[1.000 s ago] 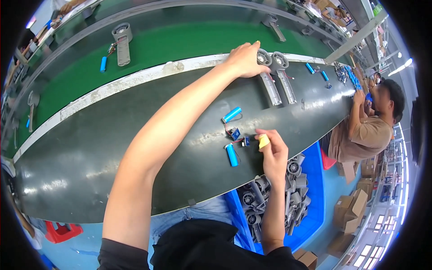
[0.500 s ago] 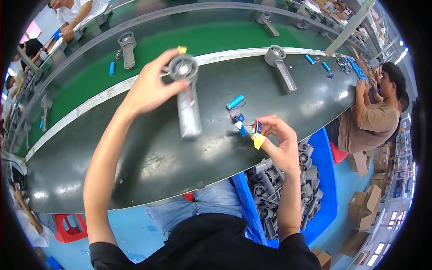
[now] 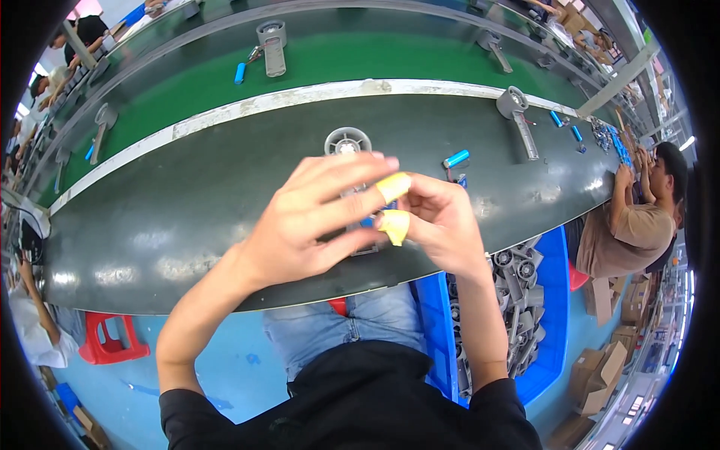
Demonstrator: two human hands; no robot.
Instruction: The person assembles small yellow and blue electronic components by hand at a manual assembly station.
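A grey fan housing [image 3: 348,141] with a round head lies on the dark table, its handle mostly hidden under my hands. Across that handle stretches my left hand [image 3: 307,214], open and slightly blurred, fingers apart and a yellow wrap on the index finger. My right hand [image 3: 442,225] meets its fingertips, thumb and fingers pinched around a small blue circuit board [image 3: 388,207] that is mostly covered. Yellow wrap also covers the right thumb. Just beyond the right hand lies a blue cylindrical battery [image 3: 456,158] with wires and a blue board.
At my right, a blue bin [image 3: 553,315] holds many grey housings. Another housing [image 3: 517,112] and blue batteries lie farther right, near a seated co-worker [image 3: 630,217]. Beyond a pale rail [image 3: 247,101], a green belt [image 3: 330,64] carries more housings. A red stool [image 3: 112,341] stands lower left.
My left hand has let go of the grey housing, which now lies on the table, and has come over to my right hand. The right hand has moved left; the view has shifted.
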